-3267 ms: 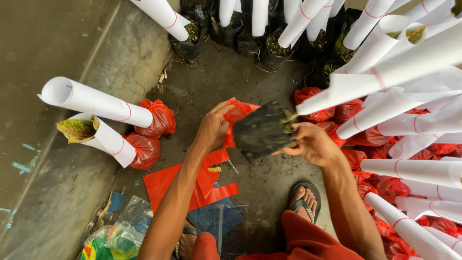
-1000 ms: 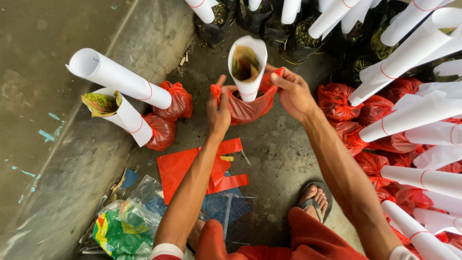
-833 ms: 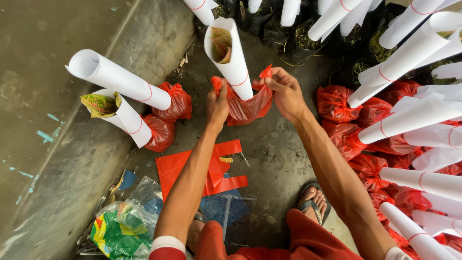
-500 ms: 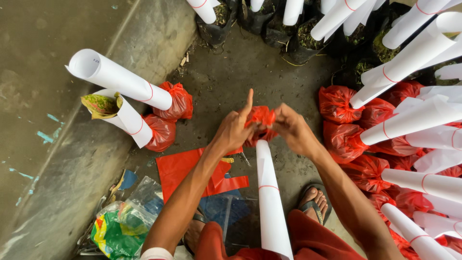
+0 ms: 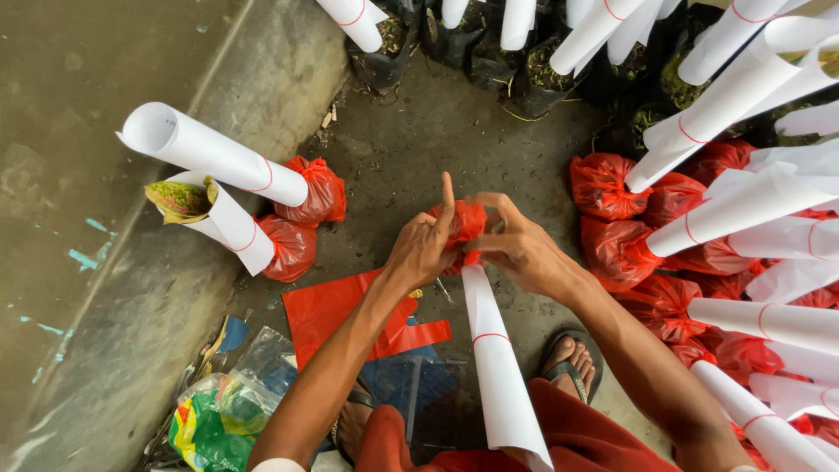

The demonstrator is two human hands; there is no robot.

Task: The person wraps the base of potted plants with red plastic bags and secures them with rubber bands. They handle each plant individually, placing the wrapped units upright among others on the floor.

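1. At 9 o'clock from the hands, well apart on the concrete ledge (image 5: 79, 218): two wrapped plants lying tilted, each a white paper cone with a thin red band and a red plastic bag at its base. Upper cone (image 5: 210, 156) closed at its wide end; lower cone (image 5: 223, 223) open, with green and yellow leaves (image 5: 179, 197) showing at its mouth.
2. At 7 o'clock, bottom left: crumpled clear and green plastic bags (image 5: 218, 411) on the floor.
3. At 6 to 7 o'clock, just under the left forearm: flat red plastic sheets (image 5: 336, 310) spread on the floor.
4. Near centre: left hand (image 5: 424, 249), index finger pointing up to 12 o'clock, other fingers curled around the red bag (image 5: 459, 223) of the plant in hand.
5. Same plant: white paper cone (image 5: 498, 376) with a red band, running from the red bag down toward 6 o'clock over the lap, wide end near the bottom edge.
6. At 3 o'clock from the bag, touching it: right hand (image 5: 520, 249), fingers bent and pinching the neck of the red bag where it meets the cone.
7. At 5 o'clock: foot in a sandal (image 5: 568, 367) on the floor, beside red trousers (image 5: 594, 441).
8. At 12 o'clock, along the top edge: black soil-filled bags (image 5: 533, 74) with white cones rising from them.
9. At 2 to 4 o'clock: dense pile of red bagged plants (image 5: 629, 227) with white banded cones leaning toward the right edge.
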